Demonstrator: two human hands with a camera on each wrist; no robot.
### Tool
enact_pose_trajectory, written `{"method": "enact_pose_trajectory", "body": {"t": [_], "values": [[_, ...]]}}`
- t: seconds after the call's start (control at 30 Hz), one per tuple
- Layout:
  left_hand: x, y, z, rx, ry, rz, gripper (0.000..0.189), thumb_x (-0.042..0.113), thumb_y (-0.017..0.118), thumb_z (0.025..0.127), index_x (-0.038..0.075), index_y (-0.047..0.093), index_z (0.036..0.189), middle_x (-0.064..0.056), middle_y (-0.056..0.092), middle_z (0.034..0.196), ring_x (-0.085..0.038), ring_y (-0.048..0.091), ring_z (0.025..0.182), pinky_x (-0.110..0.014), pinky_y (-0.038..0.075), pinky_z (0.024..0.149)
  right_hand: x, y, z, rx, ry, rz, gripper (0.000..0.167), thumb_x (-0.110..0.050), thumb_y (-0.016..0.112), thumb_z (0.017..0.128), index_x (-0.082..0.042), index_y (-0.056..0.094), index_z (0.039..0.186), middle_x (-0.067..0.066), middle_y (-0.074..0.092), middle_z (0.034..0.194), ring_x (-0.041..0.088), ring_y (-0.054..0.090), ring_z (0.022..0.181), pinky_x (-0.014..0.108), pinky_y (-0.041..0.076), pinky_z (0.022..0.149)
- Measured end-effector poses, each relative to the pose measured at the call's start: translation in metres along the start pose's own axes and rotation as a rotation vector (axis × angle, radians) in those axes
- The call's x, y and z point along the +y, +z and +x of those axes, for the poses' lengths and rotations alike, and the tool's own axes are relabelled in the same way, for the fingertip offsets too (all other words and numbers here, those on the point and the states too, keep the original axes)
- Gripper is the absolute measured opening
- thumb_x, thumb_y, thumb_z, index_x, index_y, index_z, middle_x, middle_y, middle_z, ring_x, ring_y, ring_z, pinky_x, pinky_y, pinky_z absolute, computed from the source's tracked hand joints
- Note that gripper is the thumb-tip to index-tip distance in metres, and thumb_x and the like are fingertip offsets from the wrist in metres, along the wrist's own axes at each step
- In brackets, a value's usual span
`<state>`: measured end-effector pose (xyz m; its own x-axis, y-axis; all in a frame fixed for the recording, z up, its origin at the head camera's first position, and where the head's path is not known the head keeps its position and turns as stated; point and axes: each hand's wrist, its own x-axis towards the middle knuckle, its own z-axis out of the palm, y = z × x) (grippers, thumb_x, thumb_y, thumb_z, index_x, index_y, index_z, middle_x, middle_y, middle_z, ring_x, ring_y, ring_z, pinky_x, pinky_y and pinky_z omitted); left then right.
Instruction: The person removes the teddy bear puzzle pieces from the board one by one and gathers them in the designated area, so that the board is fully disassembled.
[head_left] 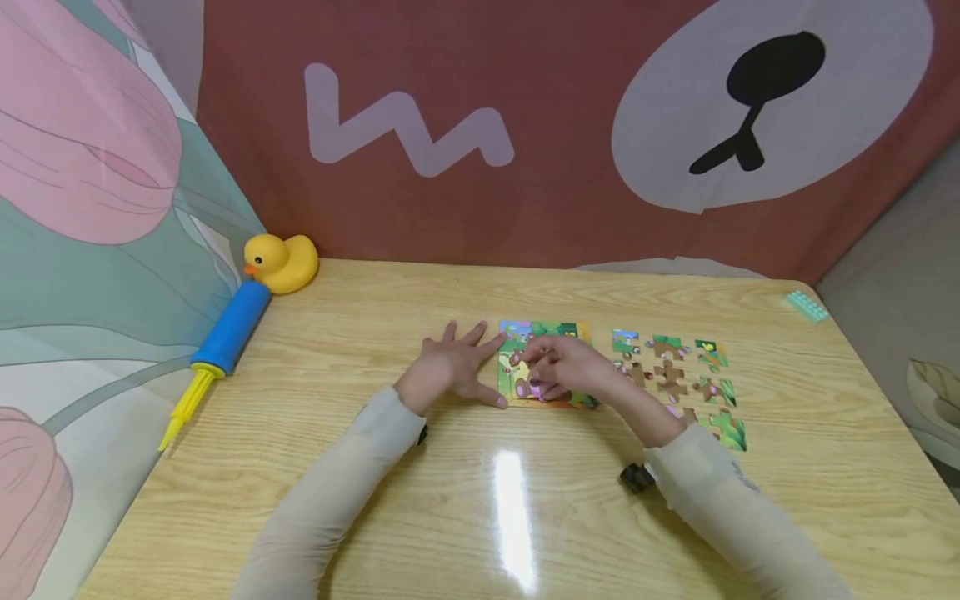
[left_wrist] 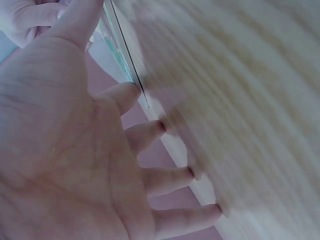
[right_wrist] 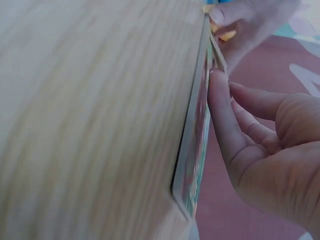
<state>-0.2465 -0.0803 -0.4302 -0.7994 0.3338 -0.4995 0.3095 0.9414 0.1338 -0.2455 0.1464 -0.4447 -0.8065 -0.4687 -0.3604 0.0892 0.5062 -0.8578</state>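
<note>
A small jigsaw board [head_left: 504, 379] with a bear picture lies flat on the wooden table. My left hand [head_left: 453, 363] spreads its fingers at the board's left side, with thumb and index fingertip right at its edge. In the left wrist view the fingertips of this hand [left_wrist: 95, 145] rest on the tabletop. Over the board, my right hand [head_left: 572, 367] pinches a thin puzzle piece [right_wrist: 219, 54] between thumb and finger. The piece tilts up from the board's surface in the right wrist view. From the head view, that hand covers part of the picture.
To the board's right lie several loose puzzle pieces [head_left: 671, 379] in rough rows. A yellow rubber duck [head_left: 285, 262] and a blue hand pump [head_left: 231, 327] with a yellow nozzle are at the far left. A mint toy brick [head_left: 807, 306] lies near the back right corner.
</note>
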Motion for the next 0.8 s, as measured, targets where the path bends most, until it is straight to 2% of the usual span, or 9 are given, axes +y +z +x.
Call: {"method": "enact_pose_trajectory", "body": {"t": [0.33,0.8], "values": [[0.0,0.003,0.001,0.024,0.009,0.003,0.111,0.083,0.064,0.075,0.046,0.004,0.161,0.003,-0.001,0.173,-0.047,-0.001,0.157,-0.075,0.019,0.117,0.018,-0.034,-0.024,-0.002,0.034,0.137,0.036,-0.008,0.055,0.103,0.001,0.053,0.138,0.019,0.069,0.112,0.023,0.072,0.084,0.039,0.063,0.078],[-0.001,0.004,0.002,0.033,0.015,-0.009,0.11,0.082,0.065,0.075,0.047,0.005,0.161,0.004,-0.001,0.173,-0.047,-0.001,0.157,-0.076,0.018,0.116,0.052,-0.079,-0.075,0.044,0.062,0.151,0.042,-0.005,0.051,0.105,0.004,0.044,0.146,0.02,0.063,0.122,0.019,0.07,0.091,0.037,0.063,0.082]]}}
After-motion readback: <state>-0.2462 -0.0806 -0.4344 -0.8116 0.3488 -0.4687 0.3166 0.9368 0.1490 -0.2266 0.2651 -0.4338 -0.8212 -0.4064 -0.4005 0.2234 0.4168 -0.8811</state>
